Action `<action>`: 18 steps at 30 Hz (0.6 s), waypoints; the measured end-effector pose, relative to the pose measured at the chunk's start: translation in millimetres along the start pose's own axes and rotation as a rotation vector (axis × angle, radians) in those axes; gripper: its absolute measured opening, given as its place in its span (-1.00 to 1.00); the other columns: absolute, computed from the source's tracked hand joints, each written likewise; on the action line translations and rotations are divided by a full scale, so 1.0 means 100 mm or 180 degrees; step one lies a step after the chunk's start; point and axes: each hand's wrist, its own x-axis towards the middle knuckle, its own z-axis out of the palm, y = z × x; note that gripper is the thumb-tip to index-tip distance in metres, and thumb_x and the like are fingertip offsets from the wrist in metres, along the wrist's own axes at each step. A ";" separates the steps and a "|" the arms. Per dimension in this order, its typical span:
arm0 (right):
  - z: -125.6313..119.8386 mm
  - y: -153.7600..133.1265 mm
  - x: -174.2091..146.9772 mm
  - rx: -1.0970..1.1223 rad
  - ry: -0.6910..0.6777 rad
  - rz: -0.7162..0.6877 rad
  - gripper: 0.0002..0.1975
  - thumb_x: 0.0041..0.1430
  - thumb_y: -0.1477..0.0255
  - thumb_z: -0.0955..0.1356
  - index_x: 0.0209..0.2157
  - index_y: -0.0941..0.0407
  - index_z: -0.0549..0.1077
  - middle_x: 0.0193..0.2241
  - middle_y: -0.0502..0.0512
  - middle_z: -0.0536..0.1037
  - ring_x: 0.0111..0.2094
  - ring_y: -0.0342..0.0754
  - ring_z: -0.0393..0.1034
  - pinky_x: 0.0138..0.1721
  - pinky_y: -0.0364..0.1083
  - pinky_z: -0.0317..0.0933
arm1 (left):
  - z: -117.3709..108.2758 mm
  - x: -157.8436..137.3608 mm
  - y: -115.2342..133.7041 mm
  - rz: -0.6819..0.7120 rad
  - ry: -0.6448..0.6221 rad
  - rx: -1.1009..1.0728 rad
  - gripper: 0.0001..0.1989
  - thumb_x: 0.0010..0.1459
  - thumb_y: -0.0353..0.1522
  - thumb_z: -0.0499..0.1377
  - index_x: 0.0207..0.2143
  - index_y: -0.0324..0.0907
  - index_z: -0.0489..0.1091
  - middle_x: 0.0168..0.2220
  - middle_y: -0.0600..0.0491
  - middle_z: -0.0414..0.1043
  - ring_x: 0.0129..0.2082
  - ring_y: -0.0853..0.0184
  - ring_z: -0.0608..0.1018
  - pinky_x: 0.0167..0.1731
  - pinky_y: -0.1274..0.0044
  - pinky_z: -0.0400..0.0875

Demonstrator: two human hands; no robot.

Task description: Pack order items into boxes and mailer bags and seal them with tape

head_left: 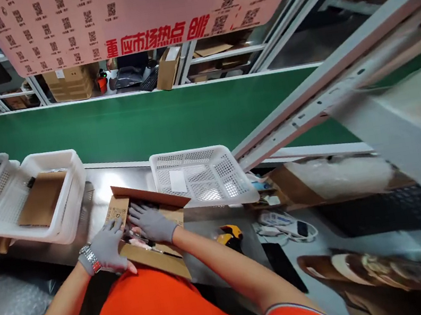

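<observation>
An open brown cardboard box [158, 257] lies on the steel bench in front of me, its flaps spread. My left hand [106, 247], in a grey glove with a wristwatch, rests on the box's left flap and near edge. My right hand [152, 223], also grey-gloved, reaches down into the box, fingers spread over its contents, which are mostly hidden; something pale and pinkish shows under the hand.
A white perforated basket [222, 177] stands just behind the box. Stacked white baskets [65, 203] at left hold a cardboard sheet. A green conveyor belt [156, 121] runs behind. A yellow-black scanner [227, 234], cables, a dark keyboard [385, 211] and tape rolls [366, 266] lie to the right.
</observation>
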 end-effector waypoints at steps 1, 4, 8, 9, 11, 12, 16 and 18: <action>0.04 0.01 0.02 0.0006 -0.0004 0.0028 -0.44 0.55 0.29 0.41 0.46 0.20 0.51 0.57 0.48 0.32 0.62 0.44 0.11 0.62 0.48 0.00 | -0.06 0.06 0.00 0.0044 -0.0128 0.0063 0.15 -0.20 0.28 0.58 0.30 -0.25 0.60 0.50 -0.46 0.40 0.48 -0.42 0.45 0.43 -0.04 0.43; 0.09 0.10 0.01 0.0375 0.0036 0.0012 -0.46 0.57 0.27 0.37 0.46 0.12 0.51 0.60 0.40 0.30 0.63 0.37 0.10 0.64 0.45 -0.04 | -0.26 0.37 -0.07 -0.0310 -0.0375 0.0166 -0.30 -0.01 0.22 0.53 -0.06 -0.14 0.77 0.12 -0.34 0.71 0.17 -0.28 0.69 0.16 0.10 0.60; 0.00 0.32 -0.15 0.2547 0.0326 0.0398 -0.33 0.67 0.00 0.15 0.40 0.10 0.59 0.44 0.29 0.56 0.44 0.24 0.44 0.53 0.30 0.25 | -0.32 0.81 -0.20 -0.0903 -0.0222 0.0168 -0.41 0.04 0.20 0.54 -0.26 -0.13 0.77 -0.22 -0.19 0.70 -0.09 -0.12 0.72 -0.08 0.25 0.57; -0.05 0.36 -0.23 0.3209 0.0513 0.0624 -0.23 0.64 -0.12 0.14 0.37 0.13 0.61 0.35 0.32 0.64 0.37 0.24 0.53 0.47 0.29 0.34 | -0.27 0.87 -0.23 -0.0923 -0.0040 0.0119 -0.40 -0.02 0.19 0.58 -0.25 -0.13 0.76 -0.21 -0.17 0.69 -0.07 -0.09 0.70 -0.06 0.26 0.55; -0.20 0.40 -0.41 0.4119 0.0867 0.0978 -0.12 0.50 -0.30 0.22 0.31 0.13 0.66 0.23 0.35 0.73 0.29 0.29 0.61 0.40 0.31 0.42 | -0.07 0.89 -0.29 -0.0998 0.0532 -0.0005 -0.33 -0.13 0.14 0.65 -0.16 -0.16 0.73 -0.12 -0.16 0.67 0.01 -0.09 0.66 0.04 0.24 0.54; -0.29 0.40 -0.50 0.4250 0.0987 0.1029 -0.14 0.44 -0.32 0.30 0.27 0.10 0.69 0.21 0.34 0.74 0.30 0.31 0.61 0.40 0.31 0.43 | 0.05 0.87 -0.32 -0.1076 0.0868 -0.0071 -0.24 -0.17 0.12 0.67 -0.06 -0.19 0.70 -0.04 -0.19 0.65 0.07 -0.12 0.63 0.10 0.21 0.53; -0.76 0.32 -0.68 0.2721 0.1785 0.0910 -0.43 0.54 -0.04 0.38 0.34 -0.01 0.66 0.36 0.23 0.65 0.43 0.27 0.48 0.49 0.29 0.35 | 0.43 0.75 -0.42 -0.1313 0.1843 -0.0444 0.29 -0.29 0.07 0.72 0.39 -0.36 0.39 0.35 -0.43 0.40 0.34 -0.28 0.48 0.36 0.04 0.42; -0.90 0.29 -0.66 0.1432 0.2024 0.1059 -0.43 0.59 0.10 0.34 0.42 0.07 0.57 0.42 0.31 0.58 0.49 0.31 0.39 0.54 0.35 0.27 | 0.50 0.74 -0.46 -0.1305 0.1938 -0.0719 0.49 -0.32 0.06 0.73 0.51 -0.41 0.19 0.46 -0.52 0.25 0.46 -0.35 0.39 0.45 0.00 0.35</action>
